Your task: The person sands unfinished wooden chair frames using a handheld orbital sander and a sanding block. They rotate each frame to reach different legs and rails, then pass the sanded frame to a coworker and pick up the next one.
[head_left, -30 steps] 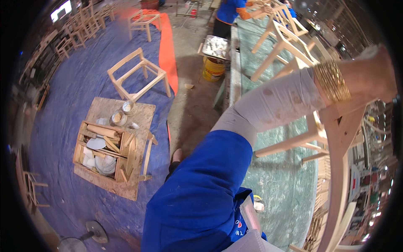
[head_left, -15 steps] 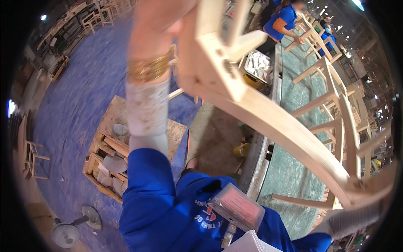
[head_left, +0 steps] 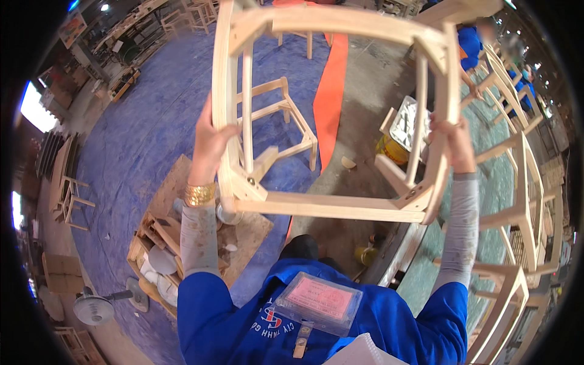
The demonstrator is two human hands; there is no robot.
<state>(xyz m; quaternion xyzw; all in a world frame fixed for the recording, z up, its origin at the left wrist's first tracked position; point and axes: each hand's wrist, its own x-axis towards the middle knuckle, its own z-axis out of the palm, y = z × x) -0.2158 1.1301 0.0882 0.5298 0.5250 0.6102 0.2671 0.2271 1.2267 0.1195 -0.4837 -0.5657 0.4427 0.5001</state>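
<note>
Raised in front of me is a pale, unpainted wooden chair frame [head_left: 340, 205], its square of rails facing me and its legs pointing away. My left hand [head_left: 210, 143] is closed round its left side, thumb over the wood. On the opposite side my right hand [head_left: 455, 140] grips the right rail, fingers curled inward. Corner blocks with bolts or screw holes show at the two lower corners. Through the opening, another wooden chair frame [head_left: 296, 121] stands on the blue floor covering.
To my right, a long green-topped bench [head_left: 435, 243] carries several chair frames [head_left: 522, 182]. A wooden crate [head_left: 159, 234] with pads and wood pieces stands low on my left, near a fan [head_left: 94, 309]. A foil-lined tray [head_left: 406, 125] sits beyond the bench end. A co-worker [head_left: 469, 48] stands far right.
The chair frame has swung from tilted over the bench at right to squarely before me, away from the bench. My right hand has come up from the lower right; my left has lowered.
</note>
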